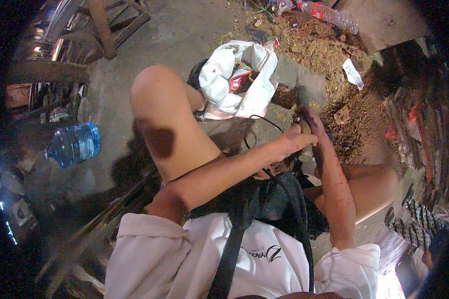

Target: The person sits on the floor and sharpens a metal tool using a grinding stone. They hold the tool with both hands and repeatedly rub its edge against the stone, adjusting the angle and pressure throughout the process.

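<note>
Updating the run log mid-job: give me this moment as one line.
left hand: grips rod | right hand: grips rod | sack: open, ahead-left of hands | jug: on its side, far left

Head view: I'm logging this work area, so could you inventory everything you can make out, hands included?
Crumpled open-mouthed sack: 1, white, upper middle
Small glossy packet: 1, red, inside the sack
Large ribbed plastic jug: 1, translucent blue, lying at left
Ribbed plastic bottle: 1, clear with red label, top right
Flat paper-like scrap: 1, white, on the soil
Loose crumbly soil: 1 spread, brown, upper right
Rough wooden frame: 1, brown, top left
Patterned fabric: 1, black and white, lower right
Slender rod-like object: 1, brownish, in both hands
Other clutter: uncountable, mixed, dim edges
Left hand: 1, bare, right of centre
Right hand: 1, bare, just beyond the left
</note>
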Motion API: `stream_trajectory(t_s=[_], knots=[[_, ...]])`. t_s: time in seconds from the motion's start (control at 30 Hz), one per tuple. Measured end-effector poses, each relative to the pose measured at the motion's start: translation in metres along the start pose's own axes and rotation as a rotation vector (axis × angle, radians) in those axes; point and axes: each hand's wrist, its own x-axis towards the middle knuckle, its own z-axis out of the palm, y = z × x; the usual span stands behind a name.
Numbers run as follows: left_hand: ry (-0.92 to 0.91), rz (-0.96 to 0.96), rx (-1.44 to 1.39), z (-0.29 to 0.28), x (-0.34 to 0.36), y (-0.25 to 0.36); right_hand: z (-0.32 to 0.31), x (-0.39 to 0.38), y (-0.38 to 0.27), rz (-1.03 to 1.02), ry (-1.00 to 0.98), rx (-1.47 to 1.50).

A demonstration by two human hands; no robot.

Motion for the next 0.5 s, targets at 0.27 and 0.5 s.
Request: stream_trajectory(t_s=[0.27, 0.5], knots=[[-0.075, -0.098, 0.028, -0.009, 0.046, 0.024, -0.061, 0.078, 0.053, 0.002, 0.079, 0.103], [-0.148, 0.034, 0.036, -0.016, 0.091, 0.027, -0.067, 0.085, 0.015, -0.285, 0.004, -0.119]])
